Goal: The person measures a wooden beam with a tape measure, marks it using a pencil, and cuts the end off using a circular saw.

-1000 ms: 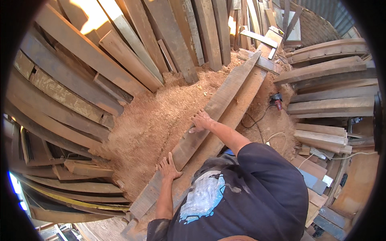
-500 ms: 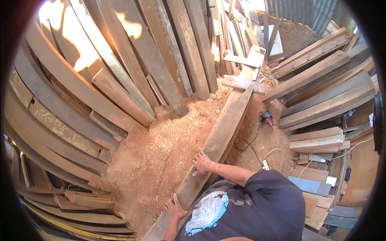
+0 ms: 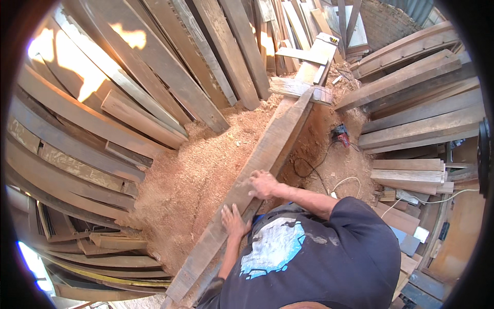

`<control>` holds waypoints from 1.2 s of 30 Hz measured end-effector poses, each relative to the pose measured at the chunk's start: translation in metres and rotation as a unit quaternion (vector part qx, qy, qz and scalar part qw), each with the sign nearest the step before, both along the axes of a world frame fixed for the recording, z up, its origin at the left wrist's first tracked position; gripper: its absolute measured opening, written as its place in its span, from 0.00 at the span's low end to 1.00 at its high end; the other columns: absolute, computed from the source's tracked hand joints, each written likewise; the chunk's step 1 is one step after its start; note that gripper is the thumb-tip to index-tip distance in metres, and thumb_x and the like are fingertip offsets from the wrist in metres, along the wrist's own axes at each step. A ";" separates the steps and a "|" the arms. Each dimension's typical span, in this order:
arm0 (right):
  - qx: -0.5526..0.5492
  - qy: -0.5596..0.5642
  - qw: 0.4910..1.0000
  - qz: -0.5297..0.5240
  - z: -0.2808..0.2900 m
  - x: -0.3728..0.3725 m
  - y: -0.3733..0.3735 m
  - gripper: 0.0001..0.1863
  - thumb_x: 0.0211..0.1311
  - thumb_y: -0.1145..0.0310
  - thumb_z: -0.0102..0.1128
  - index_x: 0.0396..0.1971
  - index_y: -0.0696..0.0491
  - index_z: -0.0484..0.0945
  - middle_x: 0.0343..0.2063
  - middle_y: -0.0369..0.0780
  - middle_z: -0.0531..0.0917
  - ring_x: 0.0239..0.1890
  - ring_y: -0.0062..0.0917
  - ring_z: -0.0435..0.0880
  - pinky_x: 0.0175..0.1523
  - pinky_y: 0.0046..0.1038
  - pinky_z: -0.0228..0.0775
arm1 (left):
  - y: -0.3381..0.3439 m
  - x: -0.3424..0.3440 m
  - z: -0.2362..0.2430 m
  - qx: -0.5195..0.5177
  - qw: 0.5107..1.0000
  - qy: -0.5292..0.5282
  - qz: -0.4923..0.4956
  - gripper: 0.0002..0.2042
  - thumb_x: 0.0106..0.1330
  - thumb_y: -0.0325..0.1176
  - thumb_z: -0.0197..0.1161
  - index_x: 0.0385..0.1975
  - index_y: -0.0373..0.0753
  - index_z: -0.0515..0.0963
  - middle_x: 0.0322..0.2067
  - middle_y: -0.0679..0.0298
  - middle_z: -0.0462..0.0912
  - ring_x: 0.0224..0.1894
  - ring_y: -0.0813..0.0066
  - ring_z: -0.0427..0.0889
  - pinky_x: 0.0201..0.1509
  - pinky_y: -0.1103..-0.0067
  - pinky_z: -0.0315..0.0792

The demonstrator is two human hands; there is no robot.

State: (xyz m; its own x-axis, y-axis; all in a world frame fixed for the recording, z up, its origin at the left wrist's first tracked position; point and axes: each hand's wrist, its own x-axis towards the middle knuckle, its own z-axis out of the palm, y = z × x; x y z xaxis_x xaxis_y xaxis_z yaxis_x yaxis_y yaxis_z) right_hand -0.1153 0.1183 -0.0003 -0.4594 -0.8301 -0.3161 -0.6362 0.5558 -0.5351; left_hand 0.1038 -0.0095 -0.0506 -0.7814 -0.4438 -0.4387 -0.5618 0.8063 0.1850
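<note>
A long, weathered wooden plank [image 3: 244, 177] runs diagonally from the lower left toward the upper middle, its far end under or against a short cross board [image 3: 301, 90]. My left hand [image 3: 234, 220] rests on its upper face with the fingers spread. Farther up the plank, my right hand [image 3: 264, 184] lies on the same face, slightly blurred, its fingers loosely bent and apart. Neither hand wraps around the wood. Beneath the plank, partly hidden by it, another length of timber [image 3: 283, 154] shows along the right side.
Sawdust and shavings [image 3: 198, 170] cover the ground. A corded red-and-black power tool [image 3: 340, 135] lies right of the plank, near a pale cable [image 3: 350, 179]. Tall boards [image 3: 206, 51] lean at the upper left; stacked beams [image 3: 422, 129] stand at the right.
Both hands have shifted farther up the plank, the left more than the right, so they are closer together. The view has tilted, and the plank's near end now shows at the lower left.
</note>
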 end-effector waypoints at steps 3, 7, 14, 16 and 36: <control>0.012 -0.021 0.997 -0.079 -0.017 -0.035 0.078 0.30 0.59 0.48 0.64 0.54 0.55 0.79 0.59 0.52 0.74 0.63 0.49 0.72 0.66 0.46 0.67 | 0.037 -0.069 -0.005 0.026 0.998 0.046 -0.040 0.51 0.55 0.51 0.72 0.75 0.42 0.50 0.75 0.39 0.44 0.77 0.40 0.41 0.77 0.49 0.39; 0.087 -0.053 0.984 -0.150 -0.029 -0.071 0.158 0.27 0.59 0.49 0.65 0.50 0.54 0.81 0.57 0.52 0.77 0.62 0.50 0.73 0.65 0.46 0.67 | 0.058 -0.131 -0.006 0.041 0.995 0.060 -0.068 0.51 0.55 0.51 0.72 0.75 0.43 0.49 0.75 0.42 0.46 0.77 0.43 0.42 0.78 0.52 0.39; 0.084 -0.116 0.954 -0.264 -0.151 -0.101 0.264 0.26 0.59 0.48 0.61 0.39 0.60 0.83 0.40 0.57 0.84 0.47 0.51 0.83 0.50 0.49 0.74 | 0.039 -0.202 -0.004 0.047 0.989 0.036 -0.134 0.51 0.56 0.52 0.71 0.76 0.43 0.47 0.75 0.44 0.47 0.77 0.44 0.44 0.78 0.52 0.41; 0.120 -0.142 0.939 -0.289 -0.178 -0.088 0.283 0.27 0.59 0.47 0.61 0.36 0.62 0.83 0.38 0.59 0.83 0.43 0.53 0.84 0.45 0.50 0.74 | 0.031 -0.225 -0.007 0.046 0.988 0.041 -0.145 0.52 0.56 0.52 0.71 0.76 0.43 0.46 0.75 0.43 0.47 0.77 0.44 0.44 0.78 0.51 0.42; 0.104 -0.037 0.832 -0.543 -0.131 -0.355 0.364 0.22 0.56 0.53 0.66 0.40 0.58 0.83 0.39 0.54 0.85 0.47 0.42 0.86 0.52 0.39 0.75 | 0.044 -0.482 -0.061 0.283 0.944 0.043 -0.165 0.37 0.53 0.52 0.74 0.60 0.35 0.75 0.59 0.42 0.76 0.62 0.47 0.75 0.66 0.63 0.69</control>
State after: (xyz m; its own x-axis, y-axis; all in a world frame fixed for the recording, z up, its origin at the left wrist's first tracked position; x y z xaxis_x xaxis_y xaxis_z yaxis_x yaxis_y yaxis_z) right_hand -0.4701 0.4820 -0.1317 -0.8760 0.1395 -0.4618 0.3330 0.8673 -0.3698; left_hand -0.3785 0.0343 -0.1118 -0.8796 0.1158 -0.4614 -0.2615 0.6925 0.6723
